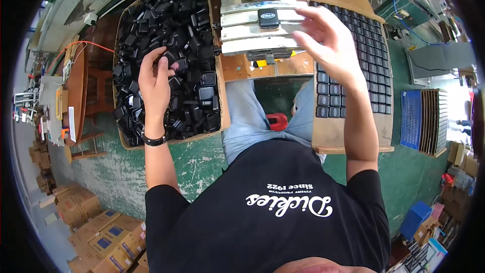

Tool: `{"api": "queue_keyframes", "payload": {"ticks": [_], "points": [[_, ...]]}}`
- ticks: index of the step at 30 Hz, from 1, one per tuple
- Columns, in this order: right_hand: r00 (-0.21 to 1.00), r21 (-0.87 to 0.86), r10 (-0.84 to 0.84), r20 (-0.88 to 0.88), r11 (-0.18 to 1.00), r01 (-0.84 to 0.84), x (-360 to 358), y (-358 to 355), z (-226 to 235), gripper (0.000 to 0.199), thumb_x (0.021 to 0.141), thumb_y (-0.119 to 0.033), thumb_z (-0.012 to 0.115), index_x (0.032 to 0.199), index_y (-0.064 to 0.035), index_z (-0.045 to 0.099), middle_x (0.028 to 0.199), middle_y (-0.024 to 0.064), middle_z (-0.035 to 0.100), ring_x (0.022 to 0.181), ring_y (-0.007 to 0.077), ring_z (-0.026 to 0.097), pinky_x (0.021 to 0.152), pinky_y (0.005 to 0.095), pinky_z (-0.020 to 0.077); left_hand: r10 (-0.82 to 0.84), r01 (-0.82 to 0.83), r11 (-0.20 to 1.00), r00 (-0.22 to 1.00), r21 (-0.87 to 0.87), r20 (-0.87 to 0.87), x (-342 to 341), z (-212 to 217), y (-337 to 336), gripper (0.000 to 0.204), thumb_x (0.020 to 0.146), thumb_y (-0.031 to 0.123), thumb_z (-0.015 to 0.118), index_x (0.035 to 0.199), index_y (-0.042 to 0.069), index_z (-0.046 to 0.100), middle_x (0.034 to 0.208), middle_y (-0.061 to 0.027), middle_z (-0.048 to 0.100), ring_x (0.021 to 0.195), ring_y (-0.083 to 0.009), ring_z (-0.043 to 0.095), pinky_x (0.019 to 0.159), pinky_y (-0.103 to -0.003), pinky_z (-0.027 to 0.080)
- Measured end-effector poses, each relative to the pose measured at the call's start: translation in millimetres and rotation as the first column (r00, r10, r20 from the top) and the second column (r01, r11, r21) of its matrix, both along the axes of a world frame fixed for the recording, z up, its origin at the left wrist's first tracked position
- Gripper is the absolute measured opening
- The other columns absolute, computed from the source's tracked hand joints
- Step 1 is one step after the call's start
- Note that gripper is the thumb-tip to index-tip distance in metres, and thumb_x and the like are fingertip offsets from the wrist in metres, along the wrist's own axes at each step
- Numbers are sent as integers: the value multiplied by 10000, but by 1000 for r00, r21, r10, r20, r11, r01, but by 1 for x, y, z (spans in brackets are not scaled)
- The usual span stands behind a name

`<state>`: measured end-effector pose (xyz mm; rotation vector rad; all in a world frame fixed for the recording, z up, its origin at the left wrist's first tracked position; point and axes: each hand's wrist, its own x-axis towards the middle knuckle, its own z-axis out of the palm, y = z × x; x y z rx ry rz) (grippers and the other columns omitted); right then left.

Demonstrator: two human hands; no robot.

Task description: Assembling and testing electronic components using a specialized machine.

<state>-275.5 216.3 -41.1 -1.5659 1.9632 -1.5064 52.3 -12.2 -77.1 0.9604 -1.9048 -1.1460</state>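
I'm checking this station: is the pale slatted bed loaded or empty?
Loaded: one black piece rests on the bed, pale oval mark facing up. The open right hand is beside it, a gap showing between.

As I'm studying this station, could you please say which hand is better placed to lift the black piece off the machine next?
Probably the right hand: it is open, close beside the black piece, while the left hand is farther off, over the box.
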Motion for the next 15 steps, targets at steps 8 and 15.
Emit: {"api": "queue_keyframes", "payload": {"ticks": [8, 15], "points": [[959, 154, 40, -280, 988, 4, 2, -45, 6, 483, 933, -78, 831, 1395, -52, 694, 1250, 120, 664, 959, 173, 688, 815, 264, 580, -395, 394, 918, 887, -55, -239, -96, 32, 27, 261, 1002, 26, 727, 1263, 24, 728, 1091, -90, 745, 879, -123, 644, 807, -240, 520], [914, -120, -286, 289, 936, 331, -4, 85, -51, 536, 936, -26, 827, 1441, -17, 647, 1298, 138, 654, 1102, 248, 716, 955, 333, 617, -525, 518, 829, 851, -213, 28, -175, 36, 25, 243, 993, 72, 745, 1230, 17, 740, 1178, -120, 758, 915, -189, 675, 819, -294, 540]]}}
